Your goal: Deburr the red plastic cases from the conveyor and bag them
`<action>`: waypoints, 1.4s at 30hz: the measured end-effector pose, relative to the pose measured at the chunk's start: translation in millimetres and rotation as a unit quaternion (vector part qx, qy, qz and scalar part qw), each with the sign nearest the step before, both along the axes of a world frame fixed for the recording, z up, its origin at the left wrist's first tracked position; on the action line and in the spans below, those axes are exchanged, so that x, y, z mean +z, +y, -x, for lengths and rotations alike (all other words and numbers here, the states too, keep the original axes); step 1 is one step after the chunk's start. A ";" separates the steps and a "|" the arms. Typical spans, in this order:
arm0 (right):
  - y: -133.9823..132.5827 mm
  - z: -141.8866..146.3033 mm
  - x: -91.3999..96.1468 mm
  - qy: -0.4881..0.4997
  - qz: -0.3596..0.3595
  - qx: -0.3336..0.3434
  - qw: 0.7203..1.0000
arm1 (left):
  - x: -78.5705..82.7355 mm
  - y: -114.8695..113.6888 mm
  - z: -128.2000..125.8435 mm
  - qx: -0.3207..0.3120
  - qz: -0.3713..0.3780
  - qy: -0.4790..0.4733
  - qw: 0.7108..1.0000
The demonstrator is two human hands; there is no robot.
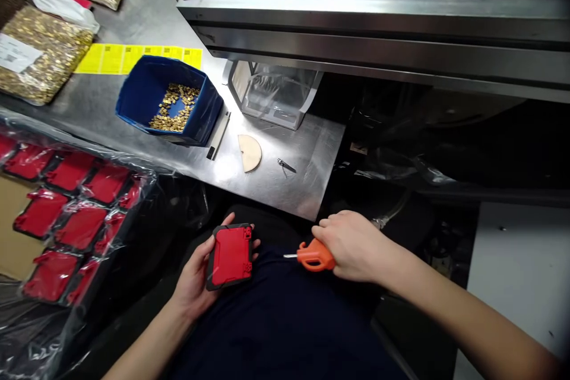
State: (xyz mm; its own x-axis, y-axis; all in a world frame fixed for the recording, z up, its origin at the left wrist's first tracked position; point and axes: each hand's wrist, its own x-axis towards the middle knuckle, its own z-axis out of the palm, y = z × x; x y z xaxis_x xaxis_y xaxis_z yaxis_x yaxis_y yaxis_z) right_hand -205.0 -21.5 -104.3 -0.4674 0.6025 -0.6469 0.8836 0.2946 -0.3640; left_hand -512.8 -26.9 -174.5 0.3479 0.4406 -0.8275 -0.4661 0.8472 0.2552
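Observation:
My left hand (196, 276) holds a flat red plastic part with a black rim (230, 255) over my lap, fingers wrapped round its edges. My right hand (354, 246) is closed round the orange handle of a small screwdriver (314, 255), whose metal tip points left toward the red part, a short gap away. Both hands hover below the front edge of a steel worktable (285, 190).
On the table stand a blue bin of small brass pieces (171, 101), a clear plastic container (276, 92), a half-round tan disc (249, 151) and tweezers (285, 166). Bags of brass pieces (40, 53) and yellow labels (133, 58) lie behind. A box of bagged red parts (66, 214) sits left.

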 end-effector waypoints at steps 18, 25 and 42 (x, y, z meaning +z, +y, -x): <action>56.9 -160.1 -162.2 -0.233 -0.263 -0.104 0.931 | -1.2 -2.8 -5.2 -0.024 -0.011 0.001 1.000; 40.9 -166.0 -176.4 -0.236 -0.281 -0.089 0.926 | -9.7 -3.3 -4.2 -0.003 0.004 -0.007 1.000; 8.9 -153.0 -134.0 -0.238 -0.332 -0.209 0.889 | -4.7 9.3 -23.2 -0.015 -0.039 -0.029 0.999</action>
State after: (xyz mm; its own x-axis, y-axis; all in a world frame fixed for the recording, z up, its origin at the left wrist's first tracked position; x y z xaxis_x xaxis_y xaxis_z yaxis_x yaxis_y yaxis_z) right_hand -52.0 -12.6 -238.3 0.1189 0.9817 -0.1490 0.9736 -0.0858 0.2113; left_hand -489.6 -17.6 -179.2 0.4076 0.4920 -0.7693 -0.4568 0.8393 0.2948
